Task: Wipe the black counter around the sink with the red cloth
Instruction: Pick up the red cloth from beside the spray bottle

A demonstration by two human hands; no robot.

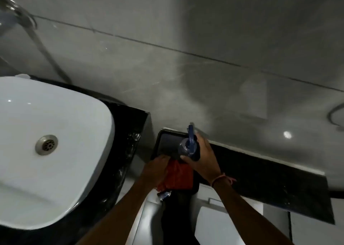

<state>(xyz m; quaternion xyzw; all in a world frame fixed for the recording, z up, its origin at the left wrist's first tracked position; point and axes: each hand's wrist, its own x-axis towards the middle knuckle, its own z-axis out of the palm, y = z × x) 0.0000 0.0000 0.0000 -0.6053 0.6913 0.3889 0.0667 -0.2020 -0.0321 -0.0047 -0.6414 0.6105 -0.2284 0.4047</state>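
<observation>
The white sink (55, 114) with a metal drain sits on the black counter (128, 133), which shows as a wet, shiny strip along the sink's right side. To the right of the counter, my left hand (156, 167) grips the red cloth (178, 176), bunched against a lower black ledge (260, 174). My right hand (202, 156) holds a dark blue pump bottle (189, 148) just above the cloth. Both hands are off the counter, touching each other over the cloth.
A grey tiled wall (186, 49) fills the upper view. A chrome tap pipe (42, 47) runs down at the upper left behind the sink. A dark rectangular tray (167, 142) lies under the bottle. White fixtures (219, 224) sit below the ledge.
</observation>
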